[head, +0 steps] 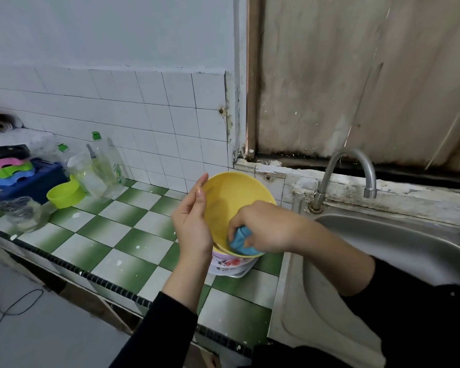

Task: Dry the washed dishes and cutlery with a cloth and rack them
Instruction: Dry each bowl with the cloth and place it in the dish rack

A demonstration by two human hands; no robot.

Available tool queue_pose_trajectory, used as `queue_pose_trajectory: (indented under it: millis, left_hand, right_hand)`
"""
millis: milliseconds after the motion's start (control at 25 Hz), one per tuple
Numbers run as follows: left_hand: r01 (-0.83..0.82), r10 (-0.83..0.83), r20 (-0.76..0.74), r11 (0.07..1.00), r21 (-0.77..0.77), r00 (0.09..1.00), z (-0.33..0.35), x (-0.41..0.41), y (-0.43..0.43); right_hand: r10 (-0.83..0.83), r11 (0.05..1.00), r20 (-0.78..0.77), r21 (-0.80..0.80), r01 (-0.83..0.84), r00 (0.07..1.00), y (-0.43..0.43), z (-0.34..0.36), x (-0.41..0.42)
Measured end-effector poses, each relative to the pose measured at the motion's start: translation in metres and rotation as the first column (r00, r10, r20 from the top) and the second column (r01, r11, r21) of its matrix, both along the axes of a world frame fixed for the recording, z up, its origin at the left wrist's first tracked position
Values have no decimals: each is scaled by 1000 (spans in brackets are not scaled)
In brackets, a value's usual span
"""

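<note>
A yellow bowl [229, 200] is tilted toward me above the green-and-white tiled counter [133, 235]. My left hand [193, 221] grips its left rim. My right hand [260, 229] presses a blue cloth [241, 241] against the bowl's lower inside. Under the bowl stands a stack of white dishes with a flower pattern [230, 265], partly hidden by the bowl and my hands.
A steel sink [398, 243] with a curved tap [348, 173] lies to the right. At the far left stand a blue crate [35, 181] with coloured plastic items, a small lime bowl [64, 195], plastic bottles [104, 166] and a glass jar [24, 212]. The counter's front edge runs diagonally.
</note>
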State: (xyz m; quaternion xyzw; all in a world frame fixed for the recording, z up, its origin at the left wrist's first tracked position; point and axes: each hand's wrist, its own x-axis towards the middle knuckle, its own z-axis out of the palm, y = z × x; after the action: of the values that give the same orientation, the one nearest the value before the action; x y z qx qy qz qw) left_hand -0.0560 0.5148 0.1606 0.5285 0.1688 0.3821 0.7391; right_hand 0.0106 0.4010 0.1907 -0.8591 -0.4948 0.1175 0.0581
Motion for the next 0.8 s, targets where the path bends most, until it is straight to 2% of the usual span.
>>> queue_pose_trajectory:
  millis: [80,120,200,280,320,360,400,480,560,680,800]
  left_hand:
    - [32,-32,-37,999,-11,999,2,-2,4]
    - [64,-64,-58,998,-9,996,2,-3,7]
    - [154,-153,-99,988,2,983,1,-3,14]
    - [220,-214,-132,975,32,968,-1,-4,20]
    - [227,-217,-148,973,50,965,-2,-4,24]
    - [220,-209,-151,974,57,966,-2,-4,27]
    - [198,-189,-146,979,48,971,-2,-5,30]
    - [127,-128,-128,992,-12,984,-3,-4,33]
    - [72,-78,-119,996,-51,990,-6,-3,31]
    - [51,-56,-136,998,-41,989,-11,-2,17]
    - [81,-89,-141,995,-57,986,-19,-2,1]
  right_hand:
    - [-21,999,221,-19,26,975,-2,-1,3]
    - [-20,999,333,32,9,943,-2,-5,6]
    - [40,978,539,153,-144,841,-1,-10,16]
    - [104,931,662,197,-307,742,1,-15,23]
    - [109,918,696,204,-341,709,2,-19,23]
    - [110,924,689,194,-329,716,4,-24,21]
    - [89,953,632,170,-250,770,6,-28,19]
    - [3,998,416,61,-32,909,8,-31,11]
    - [-46,999,200,-8,48,979,7,-28,1]
    - [-47,999,-74,20,49,996,-5,-22,-12]
    - [-32,971,-352,210,112,936,-33,-13,-23]
